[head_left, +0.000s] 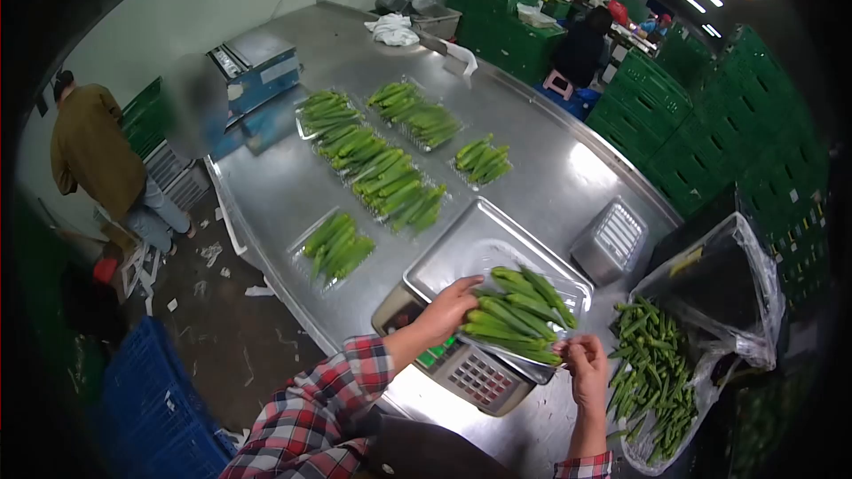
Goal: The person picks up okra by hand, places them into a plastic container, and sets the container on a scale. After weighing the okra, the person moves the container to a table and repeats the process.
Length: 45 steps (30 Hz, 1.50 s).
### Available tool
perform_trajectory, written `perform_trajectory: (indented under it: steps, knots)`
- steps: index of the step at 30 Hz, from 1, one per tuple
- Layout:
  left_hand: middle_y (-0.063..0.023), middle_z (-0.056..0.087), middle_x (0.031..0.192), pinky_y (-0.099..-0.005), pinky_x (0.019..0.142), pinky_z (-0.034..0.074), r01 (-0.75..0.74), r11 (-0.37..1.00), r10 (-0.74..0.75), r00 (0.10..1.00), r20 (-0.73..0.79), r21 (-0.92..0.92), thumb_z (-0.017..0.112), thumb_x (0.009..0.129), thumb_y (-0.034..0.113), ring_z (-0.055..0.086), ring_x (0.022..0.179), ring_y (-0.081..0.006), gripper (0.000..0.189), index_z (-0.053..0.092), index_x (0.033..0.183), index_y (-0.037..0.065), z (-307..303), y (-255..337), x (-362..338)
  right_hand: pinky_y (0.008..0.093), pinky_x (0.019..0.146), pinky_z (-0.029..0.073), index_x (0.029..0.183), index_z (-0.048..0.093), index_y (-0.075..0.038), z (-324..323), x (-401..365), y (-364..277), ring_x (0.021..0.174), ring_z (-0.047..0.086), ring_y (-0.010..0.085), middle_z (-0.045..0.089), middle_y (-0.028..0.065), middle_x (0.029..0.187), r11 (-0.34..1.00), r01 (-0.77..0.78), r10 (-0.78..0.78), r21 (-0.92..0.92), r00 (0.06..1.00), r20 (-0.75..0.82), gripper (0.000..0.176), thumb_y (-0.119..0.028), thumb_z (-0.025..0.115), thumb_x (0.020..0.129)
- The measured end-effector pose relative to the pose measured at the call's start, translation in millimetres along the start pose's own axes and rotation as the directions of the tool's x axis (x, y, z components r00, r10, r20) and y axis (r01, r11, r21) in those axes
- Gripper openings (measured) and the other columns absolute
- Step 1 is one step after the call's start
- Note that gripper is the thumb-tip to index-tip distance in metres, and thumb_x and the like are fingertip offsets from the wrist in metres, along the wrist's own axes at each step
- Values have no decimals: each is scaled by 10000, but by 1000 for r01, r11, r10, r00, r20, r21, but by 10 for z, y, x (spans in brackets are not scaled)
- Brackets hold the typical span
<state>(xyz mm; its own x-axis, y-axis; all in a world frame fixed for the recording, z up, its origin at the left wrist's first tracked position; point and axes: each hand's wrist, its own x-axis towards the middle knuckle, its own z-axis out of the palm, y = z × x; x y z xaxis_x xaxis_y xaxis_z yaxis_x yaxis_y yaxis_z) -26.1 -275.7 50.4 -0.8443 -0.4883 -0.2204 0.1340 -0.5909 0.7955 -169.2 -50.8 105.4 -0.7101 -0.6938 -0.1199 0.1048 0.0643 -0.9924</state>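
Observation:
A clear plastic tray of okra (519, 310) is over the steel pan (470, 231) of a digital scale (479, 379), close above or on it. My left hand (446, 312) grips the tray's left edge, fingers reaching along its side. At the lower right corner, my right hand (587, 365) pinches the tray's end between thumb and fingers. The okra pods lie side by side, tips toward the upper right. To the right of my right hand, loose okra (655, 377) fills a plastic-lined container.
Several filled okra trays (382, 168) stand in rows on the steel table (532, 137). A stack of empty trays (611, 239) is right of the scale. A blue machine (257, 80) sits at the far left edge. Green crates (683, 115) and people (98, 151) are beyond.

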Motion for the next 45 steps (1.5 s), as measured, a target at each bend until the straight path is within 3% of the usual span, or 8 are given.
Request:
perform_trajectory:
  steps: [7,13,17,19,25,31,37,45]
  knots:
    - [-137,528,1102,-369,819,486,-315,928,259,929,-263,-201,393,798,38,562,955,-238,425,401,1223,15,-1087,815,-329,262,675,492,1023,540,22,944,948,-126,775,602,141,622,86,883,961,142,-84,-238,968,237,258,-198,507,893]
    - [-118,512,1127,-353,829,468,-568,819,500,641,-582,77,395,825,90,530,1007,-227,399,412,1220,37,-2689,1192,-511,403,789,450,1094,523,-19,166,2140,178,909,555,372,570,218,1008,356,293,-625,-888,781,7,331,-30,491,765]
    - [-101,498,1165,-353,870,441,-610,778,487,431,-760,153,396,828,105,497,1060,-234,432,398,1254,40,-3745,1141,-468,405,897,401,1173,441,19,-379,2335,324,1065,482,368,515,220,1137,71,-172,-574,-983,798,-181,477,-5,476,698]
    - [-111,478,1182,-366,891,416,-636,768,437,434,-788,77,385,833,111,483,1064,-236,409,422,1238,67,-4138,1088,-396,398,857,421,1042,513,5,-506,2312,273,1006,505,341,536,198,1059,38,-312,-250,-949,917,-311,337,-11,491,705]
    - [-103,518,1089,-328,777,428,-512,850,341,349,-873,127,435,812,181,520,943,-228,393,462,1191,79,-4478,1032,-166,401,747,455,812,550,-11,-744,2280,258,845,535,335,531,167,859,-146,-49,-364,-988,931,8,119,2,489,710]
    - [-141,514,1107,-345,782,422,-372,893,385,339,-858,254,457,808,179,519,938,-262,428,446,1175,-40,-4986,1045,-83,406,734,450,820,538,-37,-819,2277,74,857,525,320,526,138,867,-144,-25,-300,-989,954,19,95,-84,553,738]
    - [-203,428,1244,-333,951,339,-52,713,701,25,-713,699,459,851,128,441,1118,-271,488,319,1265,-90,-3929,1386,-240,411,708,435,846,534,-66,-827,1749,38,832,516,326,506,130,819,170,-45,-559,-984,818,-134,125,-89,590,737]
    - [-109,367,1315,-315,997,274,-484,575,768,596,-232,660,401,906,92,371,1193,-190,438,271,1318,16,-1372,1158,-211,343,729,410,826,525,-23,-858,-15,-233,814,515,290,524,123,842,327,-8,-719,-945,646,-255,162,39,587,690]
